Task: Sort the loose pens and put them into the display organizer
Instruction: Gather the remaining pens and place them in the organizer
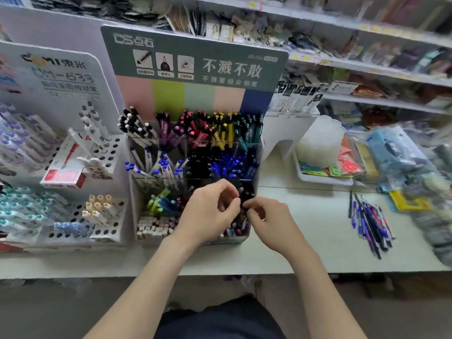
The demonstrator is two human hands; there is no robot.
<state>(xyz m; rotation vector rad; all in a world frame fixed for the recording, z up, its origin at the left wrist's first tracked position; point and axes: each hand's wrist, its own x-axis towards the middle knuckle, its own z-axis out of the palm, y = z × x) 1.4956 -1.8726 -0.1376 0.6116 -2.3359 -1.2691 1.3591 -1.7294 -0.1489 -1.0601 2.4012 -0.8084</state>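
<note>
**Dark pens to be seated upright in the near right compartment**

Both grips are held over the front right corner of the display organizer (133, 204). The left grip (211, 206) and the right grip (269, 218) are nearly closed, fingers curled inward. A small cluster of dark pens (245, 195) is pinched between their fingertips. Exactly how many pens are held cannot be told through the blur. The cluster appears to stand in the compartment directly below the grips, so the step in hand is judged to be settling it in place.

The pens should be gathered into one tight bundle before the pinch is loosened, so that none is splayed against the clear divider. They should be lowered until their bottom ends are felt to rest, then released one grip at a time. Colour should be checked first. A compartment of blue pens (232, 165) lies just beyond the grips, and dark barrels could easily be mixed in there by mistake. Neighbouring pens should not be dragged out as the fingers are lifted.

Much is judged to remain. A heap of loose pens (369, 221) lies on the bench (305, 236), well to the right of the right grip, and blue, purple and dark barrels are mixed in it. It is best reached by the right grip.
</note>
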